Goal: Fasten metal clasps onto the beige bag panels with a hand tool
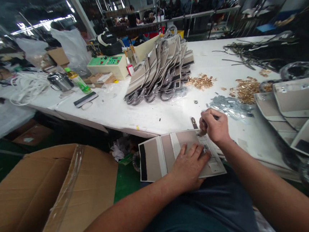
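A flat beige-grey bag panel (153,158), with a black strip along its left end and pale bands across it, lies at the table's front edge, over my lap. My left hand (188,163) rests flat on its right half, fingers spread, beside a small metal fitting (205,148). Above the panel's upper right part, my right hand (215,125) is closed around a small tool with a dark end; its metallic tip (200,133) points down at the panel. The fingers hide most of the tool, so its kind is unclear. Another small metal piece (193,122) lies just beyond the panel.
Stacked bag panels (155,69) with wrapped handles stand at the back; more panels (299,99) are at the right. Gold fittings (201,82) and grey metal plates (229,106) lie in piles. A bottle (79,81) stands back left. An open cardboard box (95,179) sits left.
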A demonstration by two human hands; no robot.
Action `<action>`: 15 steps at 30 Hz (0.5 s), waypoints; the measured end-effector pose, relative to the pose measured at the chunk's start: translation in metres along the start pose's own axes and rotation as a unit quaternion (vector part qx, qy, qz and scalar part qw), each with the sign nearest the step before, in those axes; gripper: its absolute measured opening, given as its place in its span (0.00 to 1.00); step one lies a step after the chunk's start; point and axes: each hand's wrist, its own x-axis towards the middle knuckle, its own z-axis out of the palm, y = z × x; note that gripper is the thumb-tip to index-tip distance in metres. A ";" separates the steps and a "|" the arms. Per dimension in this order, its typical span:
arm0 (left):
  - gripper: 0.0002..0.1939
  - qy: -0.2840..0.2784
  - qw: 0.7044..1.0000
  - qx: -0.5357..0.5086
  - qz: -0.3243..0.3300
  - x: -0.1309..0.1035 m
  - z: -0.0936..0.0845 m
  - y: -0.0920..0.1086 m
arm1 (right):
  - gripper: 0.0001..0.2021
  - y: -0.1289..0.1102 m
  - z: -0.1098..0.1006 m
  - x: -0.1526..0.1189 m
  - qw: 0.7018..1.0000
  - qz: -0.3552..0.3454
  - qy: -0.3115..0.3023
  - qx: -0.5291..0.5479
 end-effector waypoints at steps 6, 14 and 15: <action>0.48 -0.011 1.000 0.015 0.005 0.003 -0.004 -0.002 | 0.19 -0.003 0.001 -0.001 1.000 -0.002 -0.001 -0.010; 0.46 -0.021 1.000 0.008 0.006 0.007 -0.005 -0.009 | 0.17 0.000 -0.030 -0.016 0.976 0.071 0.095 0.183; 0.47 -0.020 1.000 0.007 0.006 0.007 -0.004 -0.010 | 0.16 0.002 -0.036 -0.018 0.967 0.092 0.114 0.208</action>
